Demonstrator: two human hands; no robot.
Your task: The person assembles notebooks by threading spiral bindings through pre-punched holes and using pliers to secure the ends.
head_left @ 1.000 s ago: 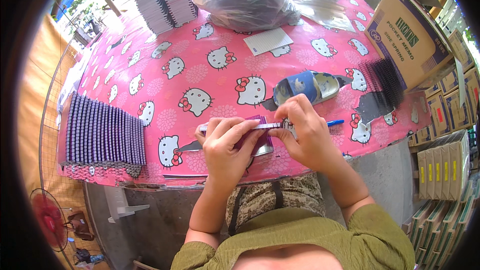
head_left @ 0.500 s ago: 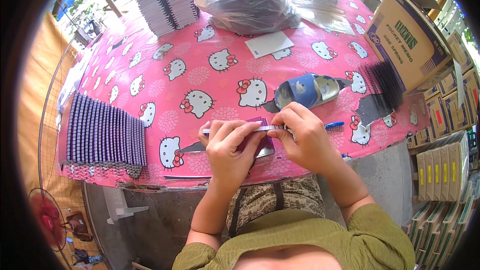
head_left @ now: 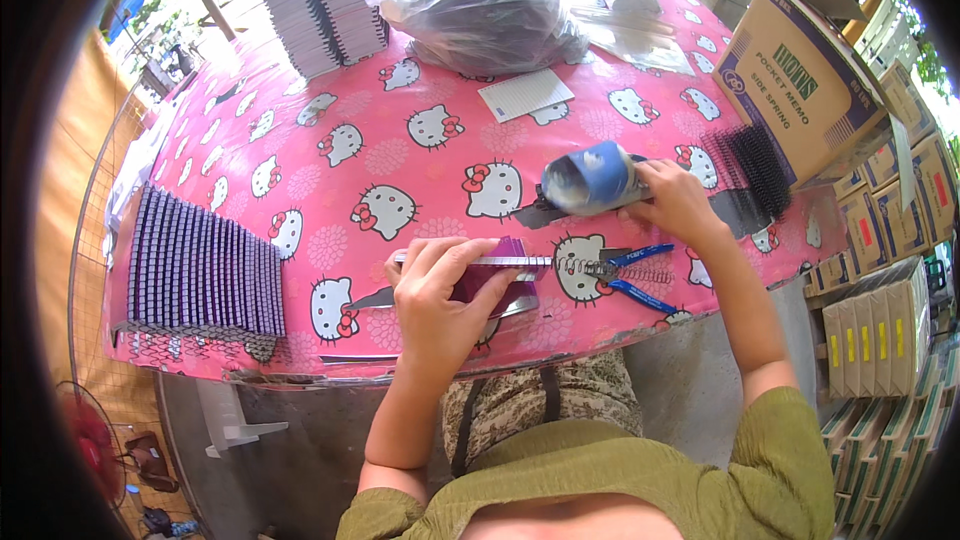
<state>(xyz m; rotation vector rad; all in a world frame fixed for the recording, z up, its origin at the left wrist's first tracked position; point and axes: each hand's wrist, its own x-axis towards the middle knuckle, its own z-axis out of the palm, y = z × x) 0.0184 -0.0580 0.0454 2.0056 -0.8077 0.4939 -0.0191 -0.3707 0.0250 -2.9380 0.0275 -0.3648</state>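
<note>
Two hands at work over a pink patterned tablecloth. Left hand curls over a small purple notebook at the near table edge, thumb and fingers pinching its top edge, where a wire spiral sticks out toward 3 o'clock, only partly threaded. Right hand is off the notebook, at 1 o'clock from it, fingers closed around a blue roll that rests on a dark strip; whether the roll is lifted clear of the cloth I cannot tell. Blue-handled pliers lie just beside the free end of the spiral, at 3 o'clock. Row of finished purple notebooks stands at 9 o'clock, well apart. Black wire combs sit at 2 o'clock beside a cardboard box. Risks, as judged: with one hand alone steadying the notebook, the loose spiral could back out of the holes or bend. The notebook overhangs near the table edge, so a slackened grip might tip it off. The pliers lie close enough to be knocked to the ground by the right forearm.
</note>
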